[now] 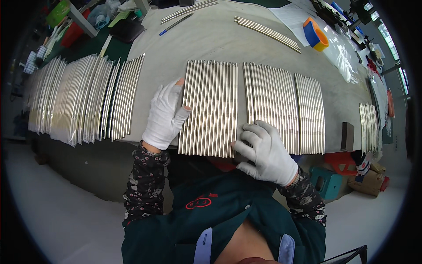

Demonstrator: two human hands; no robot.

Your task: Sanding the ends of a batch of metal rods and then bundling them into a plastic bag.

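A row of thin shiny metal rods point(211, 108) lies side by side on the grey table point(211, 39) in front of me. My left hand point(165, 115), in a white glove with bare fingertips, rests flat against the left edge of this row. My right hand point(266, 152), also gloved, presses on the near right corner of the row at the table's front edge. Neither hand holds a rod. Two more rows of rods point(272, 110) lie just to the right.
Bagged bundles of rods point(83, 101) cover the table's left side. Loose rods point(268, 33), a blue pen point(176, 24), paper and a blue-orange tape roll point(316, 35) lie at the back. A small rod stack point(368, 125) and dark block point(347, 136) sit right. Boxes stand on the floor.
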